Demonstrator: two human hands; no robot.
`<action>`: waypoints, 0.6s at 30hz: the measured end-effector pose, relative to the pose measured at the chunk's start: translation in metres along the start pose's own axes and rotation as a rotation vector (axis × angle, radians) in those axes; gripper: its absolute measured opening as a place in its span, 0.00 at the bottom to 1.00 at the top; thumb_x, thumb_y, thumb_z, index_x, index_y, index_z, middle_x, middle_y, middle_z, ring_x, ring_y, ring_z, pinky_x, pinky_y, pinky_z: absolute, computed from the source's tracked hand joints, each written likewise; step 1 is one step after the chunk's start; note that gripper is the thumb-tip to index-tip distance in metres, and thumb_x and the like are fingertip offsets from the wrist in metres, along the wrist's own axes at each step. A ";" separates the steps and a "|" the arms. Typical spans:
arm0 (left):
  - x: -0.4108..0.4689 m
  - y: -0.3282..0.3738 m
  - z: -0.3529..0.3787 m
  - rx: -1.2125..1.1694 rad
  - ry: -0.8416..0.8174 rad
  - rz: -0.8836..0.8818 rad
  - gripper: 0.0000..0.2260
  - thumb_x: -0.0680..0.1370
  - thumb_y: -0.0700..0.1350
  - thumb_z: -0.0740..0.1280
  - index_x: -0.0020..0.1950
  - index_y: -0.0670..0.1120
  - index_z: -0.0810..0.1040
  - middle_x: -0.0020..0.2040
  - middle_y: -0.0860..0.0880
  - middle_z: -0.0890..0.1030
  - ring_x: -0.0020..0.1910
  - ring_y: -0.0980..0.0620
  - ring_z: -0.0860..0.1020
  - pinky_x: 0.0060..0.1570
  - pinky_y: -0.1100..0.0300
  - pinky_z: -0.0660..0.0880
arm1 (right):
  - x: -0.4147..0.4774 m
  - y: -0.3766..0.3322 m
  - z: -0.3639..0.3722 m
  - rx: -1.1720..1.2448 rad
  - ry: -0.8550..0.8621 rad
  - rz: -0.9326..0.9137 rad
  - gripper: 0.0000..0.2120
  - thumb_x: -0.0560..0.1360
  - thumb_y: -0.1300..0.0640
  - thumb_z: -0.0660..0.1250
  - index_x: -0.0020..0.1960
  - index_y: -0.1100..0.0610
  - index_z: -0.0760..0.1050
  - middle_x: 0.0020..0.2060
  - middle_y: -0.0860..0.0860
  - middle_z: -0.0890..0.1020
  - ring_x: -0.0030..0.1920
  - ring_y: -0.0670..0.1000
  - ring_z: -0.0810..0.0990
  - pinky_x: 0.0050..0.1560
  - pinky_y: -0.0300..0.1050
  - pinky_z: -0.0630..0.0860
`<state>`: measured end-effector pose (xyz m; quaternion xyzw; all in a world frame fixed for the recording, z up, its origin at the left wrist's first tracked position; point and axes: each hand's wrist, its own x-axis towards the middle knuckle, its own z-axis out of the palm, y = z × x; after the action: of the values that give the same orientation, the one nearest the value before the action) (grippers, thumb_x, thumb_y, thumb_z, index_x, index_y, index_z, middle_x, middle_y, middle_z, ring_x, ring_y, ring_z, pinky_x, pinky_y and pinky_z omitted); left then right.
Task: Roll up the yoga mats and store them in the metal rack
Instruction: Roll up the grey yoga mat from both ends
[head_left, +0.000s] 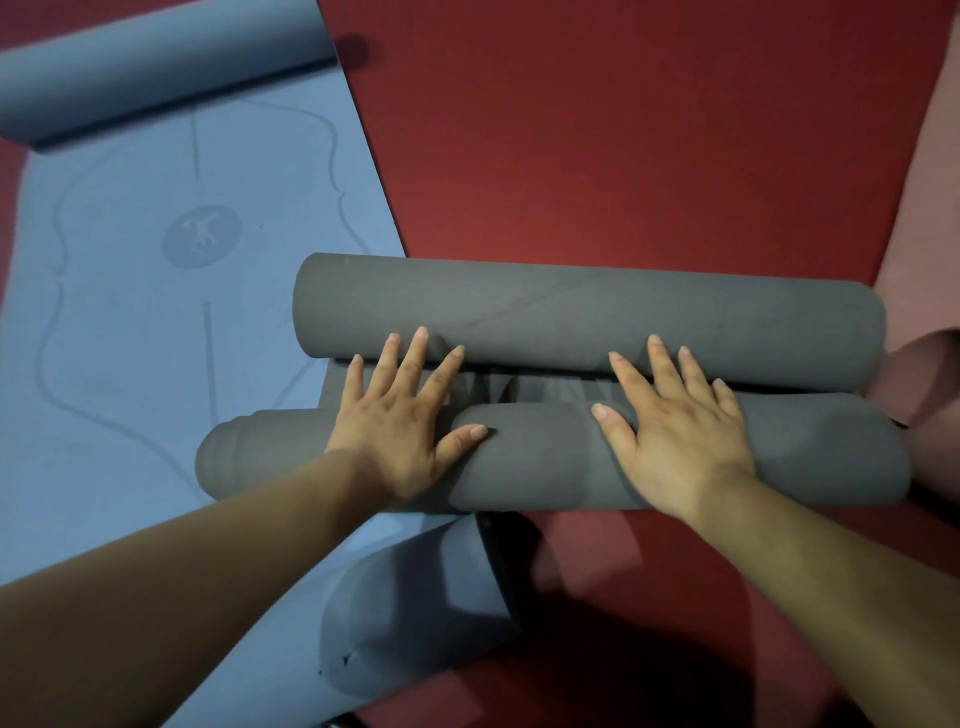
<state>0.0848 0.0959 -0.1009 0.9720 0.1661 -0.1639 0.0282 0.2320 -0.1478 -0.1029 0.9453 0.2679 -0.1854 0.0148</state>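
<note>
Blue yoga mat (130, 322) spread flat over at 9 o'clock, far end curled into a roll up at 11, near end curled too down at 6, faint printed lines and a round logo (201, 236) on its face. Overlapped at its right edge by the grey yoga mat (587, 312), dead centre, lying crosswise on the red floor (623, 130) and rolled in from both ends: one fat roll on the far side, another on the near side, short wrinkled flat strip between. Left hand (400, 431) planted flat on the near roll at roughly 8 o'clock of centre, fingers spread wide and reaching across the strip to touch the far roll, thumb pressed along the near roll, nothing clasped. Right hand (680, 436) same deal around 4 o'clock, palm down, fingers splayed, tips touching the far roll, pressing rather than gripping. Pink mat (924, 208) off at 3 o'clock, edge curled just beside the grey rolls' right ends.
</note>
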 end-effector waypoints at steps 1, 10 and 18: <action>-0.005 0.004 0.001 0.016 0.000 0.015 0.43 0.68 0.77 0.27 0.80 0.60 0.32 0.82 0.48 0.35 0.81 0.43 0.36 0.77 0.39 0.40 | 0.004 0.000 -0.002 0.006 0.000 -0.001 0.34 0.78 0.30 0.39 0.81 0.39 0.41 0.82 0.48 0.40 0.82 0.54 0.39 0.80 0.60 0.46; 0.000 0.007 0.005 0.032 0.000 0.019 0.39 0.72 0.76 0.32 0.79 0.61 0.31 0.82 0.48 0.36 0.81 0.42 0.37 0.78 0.38 0.42 | 0.015 0.000 -0.008 0.022 0.020 -0.015 0.35 0.78 0.30 0.41 0.82 0.40 0.41 0.82 0.50 0.39 0.82 0.55 0.38 0.80 0.61 0.44; 0.011 0.003 0.002 0.007 0.002 0.015 0.40 0.71 0.76 0.33 0.81 0.61 0.36 0.83 0.48 0.39 0.82 0.43 0.40 0.78 0.38 0.44 | 0.005 0.003 -0.007 0.002 0.007 0.002 0.35 0.77 0.29 0.38 0.81 0.39 0.41 0.82 0.48 0.40 0.82 0.55 0.39 0.80 0.62 0.45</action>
<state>0.0947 0.0960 -0.1063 0.9735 0.1582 -0.1631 0.0260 0.2402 -0.1471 -0.0985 0.9463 0.2666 -0.1824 0.0132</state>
